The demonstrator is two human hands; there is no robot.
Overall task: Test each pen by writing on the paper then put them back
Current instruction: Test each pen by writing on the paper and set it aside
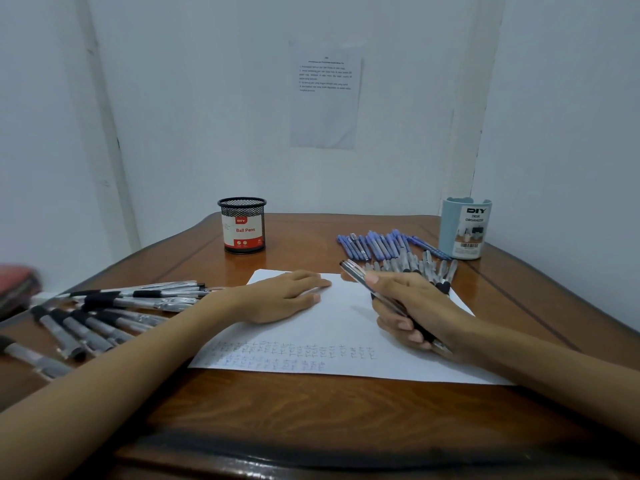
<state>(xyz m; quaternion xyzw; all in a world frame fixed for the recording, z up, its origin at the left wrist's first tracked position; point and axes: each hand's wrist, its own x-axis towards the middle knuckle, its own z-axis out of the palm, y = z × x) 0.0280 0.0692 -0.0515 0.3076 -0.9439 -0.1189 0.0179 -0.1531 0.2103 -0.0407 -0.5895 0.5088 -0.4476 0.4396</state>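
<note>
A white sheet of paper [332, 327] lies on the wooden table, with rows of small test marks [294, 355] along its near edge. My left hand [280, 297] rests flat on the paper's upper left part, fingers straight. My right hand [412, 310] grips a clear pen with a black grip [356, 275]; its back end points up and left, and its tip is hidden under my fingers. Several clear and black pens [114, 306] lie fanned out left of the paper. Several blue pens [377, 244] and grey pens [422, 265] lie beyond my right hand.
A black mesh cup labelled Ball Pens [242, 225] stands at the back centre. A pale blue desk organizer [465, 228] stands at the back right corner. A red object [15, 285] sits at the far left edge. A printed sheet [325, 95] hangs on the wall.
</note>
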